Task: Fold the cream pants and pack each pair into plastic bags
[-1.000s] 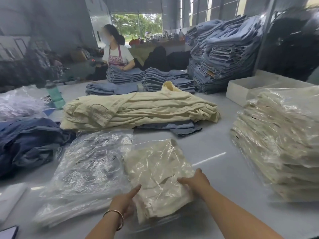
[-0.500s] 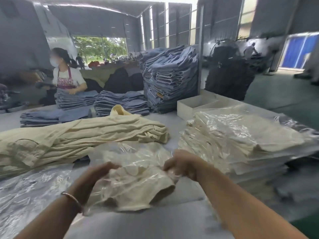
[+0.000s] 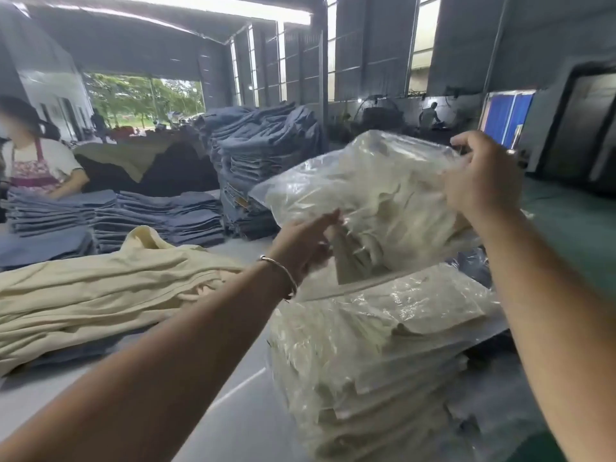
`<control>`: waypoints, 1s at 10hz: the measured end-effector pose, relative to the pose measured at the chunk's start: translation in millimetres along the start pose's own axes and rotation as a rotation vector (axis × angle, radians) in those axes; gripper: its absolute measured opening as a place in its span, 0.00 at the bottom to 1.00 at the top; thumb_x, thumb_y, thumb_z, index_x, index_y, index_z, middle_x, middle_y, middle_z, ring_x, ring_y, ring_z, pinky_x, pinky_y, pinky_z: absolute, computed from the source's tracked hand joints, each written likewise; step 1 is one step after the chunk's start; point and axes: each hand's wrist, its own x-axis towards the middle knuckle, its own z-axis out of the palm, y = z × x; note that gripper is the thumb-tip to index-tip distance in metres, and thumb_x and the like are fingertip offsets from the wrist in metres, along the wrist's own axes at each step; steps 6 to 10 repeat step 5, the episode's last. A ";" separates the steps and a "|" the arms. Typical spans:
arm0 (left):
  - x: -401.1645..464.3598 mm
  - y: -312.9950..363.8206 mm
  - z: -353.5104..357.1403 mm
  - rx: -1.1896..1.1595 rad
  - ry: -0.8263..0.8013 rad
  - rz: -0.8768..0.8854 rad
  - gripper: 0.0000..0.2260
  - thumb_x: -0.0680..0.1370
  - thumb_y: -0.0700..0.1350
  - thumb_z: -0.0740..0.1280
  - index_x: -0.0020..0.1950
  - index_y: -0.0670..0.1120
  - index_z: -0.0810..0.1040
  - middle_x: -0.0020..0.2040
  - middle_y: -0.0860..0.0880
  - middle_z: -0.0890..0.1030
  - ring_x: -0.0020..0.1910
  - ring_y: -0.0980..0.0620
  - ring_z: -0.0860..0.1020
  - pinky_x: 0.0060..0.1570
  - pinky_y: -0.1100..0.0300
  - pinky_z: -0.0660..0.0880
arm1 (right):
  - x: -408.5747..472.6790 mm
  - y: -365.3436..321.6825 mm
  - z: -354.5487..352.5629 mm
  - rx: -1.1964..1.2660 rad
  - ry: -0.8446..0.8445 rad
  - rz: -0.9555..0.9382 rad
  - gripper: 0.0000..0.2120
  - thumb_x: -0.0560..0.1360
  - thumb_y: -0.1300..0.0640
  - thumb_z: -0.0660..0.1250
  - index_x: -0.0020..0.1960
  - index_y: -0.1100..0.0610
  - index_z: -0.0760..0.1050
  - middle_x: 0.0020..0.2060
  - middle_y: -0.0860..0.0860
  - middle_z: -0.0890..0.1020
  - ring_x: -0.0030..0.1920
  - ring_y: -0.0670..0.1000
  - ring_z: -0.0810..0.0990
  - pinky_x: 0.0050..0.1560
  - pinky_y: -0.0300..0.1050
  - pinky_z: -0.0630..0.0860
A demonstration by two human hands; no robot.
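Both hands pinch bagged cream pants (image 3: pixel 373 195) aloft: left grip (image 3: pixel 305 243) low corner, right grip (image 3: pixel 480 175) top edge (above stack (image 3: pixel 376 355))

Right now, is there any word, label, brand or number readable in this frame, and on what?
None can be read.
Bagged pants held by the left hand and right hand: no print visible on the plastic.
Stack of bagged pants: no legible label.
Jeans stack: small tags, too blurred to read.

table (image 3: pixel 233 411) | cream pants pile (image 3: pixel 100 295) | bagged stack (image 3: pixel 366 361) | denim stacks (image 3: pixel 150 215)
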 end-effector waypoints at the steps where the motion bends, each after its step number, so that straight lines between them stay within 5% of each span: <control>1: 20.5 -58.6 11.6 0.279 0.029 -0.259 0.07 0.77 0.39 0.69 0.39 0.40 0.76 0.24 0.49 0.75 0.17 0.56 0.71 0.17 0.69 0.65 | -14.3 56.3 39.8 -0.322 -0.467 0.172 0.19 0.76 0.67 0.59 0.65 0.55 0.74 0.60 0.62 0.76 0.60 0.63 0.75 0.59 0.52 0.73; 2: 26.7 -95.8 9.2 0.540 0.093 -0.264 0.14 0.72 0.46 0.75 0.31 0.43 0.76 0.18 0.50 0.71 0.15 0.54 0.69 0.17 0.70 0.62 | -45.0 97.4 66.6 -0.556 -0.812 0.240 0.16 0.80 0.58 0.58 0.65 0.52 0.75 0.66 0.59 0.72 0.64 0.62 0.71 0.66 0.56 0.70; 3: 29.6 -102.1 4.5 0.476 0.091 -0.236 0.17 0.71 0.52 0.75 0.28 0.45 0.75 0.17 0.53 0.70 0.15 0.55 0.69 0.18 0.70 0.63 | -53.3 111.5 73.8 -0.496 -0.736 0.197 0.13 0.80 0.57 0.59 0.58 0.51 0.80 0.61 0.58 0.76 0.58 0.61 0.75 0.60 0.56 0.73; 4: 20.7 -91.1 -5.9 0.429 0.065 -0.256 0.16 0.76 0.52 0.70 0.34 0.43 0.74 0.19 0.52 0.71 0.15 0.56 0.69 0.19 0.69 0.66 | -50.0 98.8 77.3 -0.576 -0.643 0.203 0.14 0.78 0.58 0.60 0.59 0.48 0.79 0.63 0.57 0.74 0.63 0.60 0.71 0.65 0.54 0.68; 5: -2.9 -86.1 -35.5 0.497 0.007 -0.236 0.13 0.79 0.51 0.66 0.40 0.42 0.76 0.27 0.48 0.75 0.20 0.55 0.74 0.23 0.68 0.68 | -60.0 75.1 69.8 -0.481 -0.368 0.117 0.18 0.75 0.62 0.62 0.62 0.52 0.78 0.62 0.59 0.72 0.62 0.61 0.67 0.61 0.55 0.66; 10: -2.9 -86.1 -35.5 0.497 0.007 -0.236 0.13 0.79 0.51 0.66 0.40 0.42 0.76 0.27 0.48 0.75 0.20 0.55 0.74 0.23 0.68 0.68 | -60.0 75.1 69.8 -0.481 -0.368 0.117 0.18 0.75 0.62 0.62 0.62 0.52 0.78 0.62 0.59 0.72 0.62 0.61 0.67 0.61 0.55 0.66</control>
